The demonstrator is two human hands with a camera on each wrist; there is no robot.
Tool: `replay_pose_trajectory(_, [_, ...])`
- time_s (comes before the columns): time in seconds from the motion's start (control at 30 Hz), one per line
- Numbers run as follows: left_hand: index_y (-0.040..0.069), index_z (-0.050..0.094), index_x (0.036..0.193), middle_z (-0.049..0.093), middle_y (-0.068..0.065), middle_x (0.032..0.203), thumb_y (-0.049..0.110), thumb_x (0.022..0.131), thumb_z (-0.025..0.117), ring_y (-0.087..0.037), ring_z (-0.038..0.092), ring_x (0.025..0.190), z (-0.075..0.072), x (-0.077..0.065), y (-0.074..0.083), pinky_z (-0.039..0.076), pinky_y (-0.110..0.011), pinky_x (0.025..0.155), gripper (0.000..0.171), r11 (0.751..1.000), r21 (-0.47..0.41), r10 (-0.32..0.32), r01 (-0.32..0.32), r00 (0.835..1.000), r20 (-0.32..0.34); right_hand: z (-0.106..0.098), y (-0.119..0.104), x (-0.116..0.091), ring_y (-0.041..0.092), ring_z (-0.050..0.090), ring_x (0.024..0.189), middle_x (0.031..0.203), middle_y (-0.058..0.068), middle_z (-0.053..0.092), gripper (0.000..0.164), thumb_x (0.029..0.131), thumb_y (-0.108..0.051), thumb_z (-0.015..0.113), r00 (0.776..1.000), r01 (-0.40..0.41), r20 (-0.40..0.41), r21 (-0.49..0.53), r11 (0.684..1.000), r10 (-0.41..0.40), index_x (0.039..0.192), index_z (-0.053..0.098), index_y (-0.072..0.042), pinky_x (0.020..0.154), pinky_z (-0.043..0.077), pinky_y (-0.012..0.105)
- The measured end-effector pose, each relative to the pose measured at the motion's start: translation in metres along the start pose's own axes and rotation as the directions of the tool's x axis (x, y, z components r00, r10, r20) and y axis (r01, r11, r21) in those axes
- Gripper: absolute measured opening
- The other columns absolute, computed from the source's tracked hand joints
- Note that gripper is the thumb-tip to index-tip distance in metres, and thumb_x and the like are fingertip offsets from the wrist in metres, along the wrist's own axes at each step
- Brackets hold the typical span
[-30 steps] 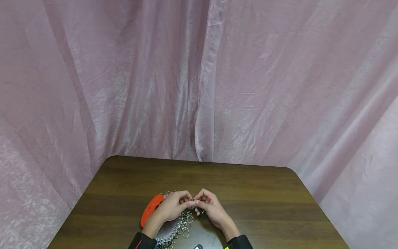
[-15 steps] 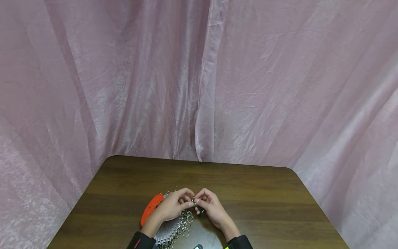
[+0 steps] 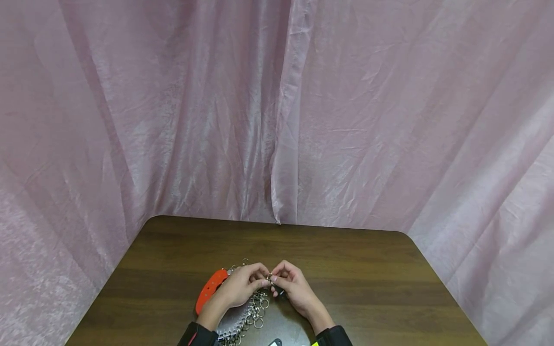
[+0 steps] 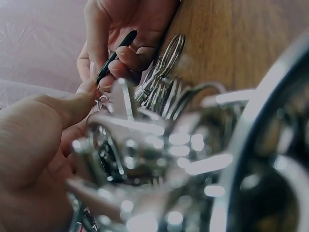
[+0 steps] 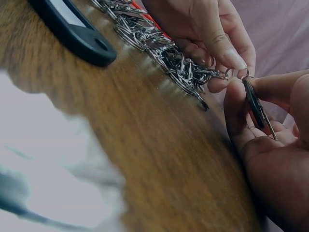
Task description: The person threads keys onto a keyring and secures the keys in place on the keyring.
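My left hand (image 3: 238, 288) pinches a small metal key ring (image 5: 245, 73) between thumb and fingertips. Facing it, my right hand (image 3: 296, 290) holds a flat black key tag (image 5: 254, 104) by its ringed end, with a thin metal strip beside it. The fingertips of both hands meet at the ring. Under and beside the left hand lies a bunch of silver split rings and clasps (image 5: 178, 67), strung along the edge of a grey rounded plate (image 3: 231, 317). An orange piece with small holes (image 3: 211, 290) borders that plate on its left, partly hidden by the left wrist.
Another black tag with a white label (image 5: 91, 48) lies on the brown wooden table (image 3: 368, 274), near its front. A blurred white shape (image 5: 48, 159) fills the lower left of the right wrist view. Pink curtains (image 3: 346, 120) hang behind the table's far edge.
Both hands keep their place. The left fingers rose and spread slightly around half a second ago, baring the ring, and are now closer together again. Plate and orange piece have not moved.
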State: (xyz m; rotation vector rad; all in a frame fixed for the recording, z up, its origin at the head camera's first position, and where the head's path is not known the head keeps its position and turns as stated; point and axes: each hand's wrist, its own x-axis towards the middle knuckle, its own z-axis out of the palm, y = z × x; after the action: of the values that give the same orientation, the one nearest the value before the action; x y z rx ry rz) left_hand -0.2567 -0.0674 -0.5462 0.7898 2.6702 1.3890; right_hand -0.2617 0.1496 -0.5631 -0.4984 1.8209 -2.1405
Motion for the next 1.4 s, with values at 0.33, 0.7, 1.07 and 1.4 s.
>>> replay_pose_trajectory(0.33, [0.020, 0.072, 0.111, 0.072, 0.013, 0.091, 0.028, 0.104, 0.070, -0.002, 0.063, 0.076, 0.0036, -0.0003, -0.0038, 0.050, -0.027, 0.068, 0.011, 1.000, 0.021, 0.022, -0.022, 1.000, -0.017, -0.0006, 0.0029, -0.0003, 0.014, 0.063, 0.075, 0.097, 0.009, 0.066, 0.005, 0.103, 0.005, 0.060, 1.000, 0.002, 0.011, 0.019, 1.000, -0.003, 0.105, 0.057, 0.002, 0.066, 0.056, 0.023])
replay_pose_trajectory(0.7, [0.019, 0.071, 0.113, 0.070, 0.011, 0.092, 0.030, 0.097, 0.079, -0.007, 0.060, 0.072, 0.0013, -0.0002, -0.0033, 0.049, -0.027, 0.061, 0.021, 0.996, -0.077, -0.034, 0.034, 0.999, 0.008, -0.0007, 0.0040, -0.0002, 0.015, 0.065, 0.077, 0.096, 0.008, 0.066, 0.004, 0.104, 0.003, 0.060, 1.000, -0.005, -0.005, 0.027, 1.000, 0.005, 0.107, 0.057, 0.002, 0.066, 0.057, 0.024])
replay_pose_trajectory(1.07, [0.022, 0.071, 0.110, 0.072, 0.014, 0.093, 0.032, 0.099, 0.077, -0.004, 0.062, 0.075, 0.0008, 0.0006, -0.0020, 0.049, -0.028, 0.068, 0.016, 0.999, -0.034, -0.028, 0.028, 1.000, -0.002, 0.0000, 0.0013, 0.0011, 0.014, 0.064, 0.076, 0.095, 0.006, 0.065, 0.015, 0.103, 0.001, 0.063, 1.000, -0.004, 0.000, -0.001, 1.000, 0.004, 0.109, 0.053, 0.010, 0.066, 0.056, 0.024])
replay_pose_trajectory(1.4, [0.023, 0.071, 0.107, 0.070, 0.015, 0.091, 0.033, 0.100, 0.075, -0.003, 0.062, 0.075, 0.0014, 0.0007, -0.0026, 0.050, -0.028, 0.069, 0.013, 1.000, -0.020, -0.024, 0.024, 1.000, 0.001, -0.0006, 0.0027, 0.0006, 0.015, 0.063, 0.076, 0.095, 0.007, 0.065, 0.006, 0.103, 0.006, 0.060, 1.000, 0.000, -0.005, -0.006, 1.000, 0.000, 0.105, 0.058, 0.000, 0.065, 0.056, 0.024])
